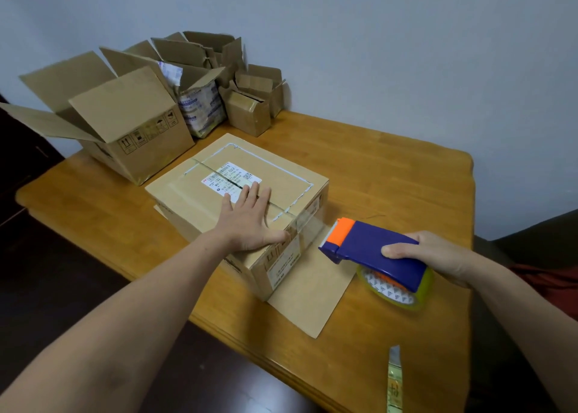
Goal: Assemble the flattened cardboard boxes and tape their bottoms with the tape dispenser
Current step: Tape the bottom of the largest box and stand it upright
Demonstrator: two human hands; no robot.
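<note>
Head view: a flat hand on the box (275,169), a tight hand on the tape dispenser (375,247)

I watch from far away through the head camera. The brown box sits closed in the middle of the wooden table (391,169), with a white label (230,179) on top. The left hand (247,222) lies flat on the box top, near the edge closest to me. Its fingers are straight and spread. It holds nothing and just presses down. Its fingertips touch the label.

The right hand (438,256) is wrapped round the blue tape dispenser, with the thumb on top and the fingers curled round the back (I cannot see their tips). The dispenser is off the box, just beside its right side, and its orange end points at the box. A strip of clear tape (312,225) runs from the box side to that orange end. The yellowish tape roll (403,290) hangs under the dispenser, low by the table. One box flap (309,294) lies flat on the table below the dispenser.

More boxes with open flaps stand at the back: a big one (125,122) on the left and small ones (250,112) by the wall. A loose bit of tape (394,378) lies at the near table edge.
</note>
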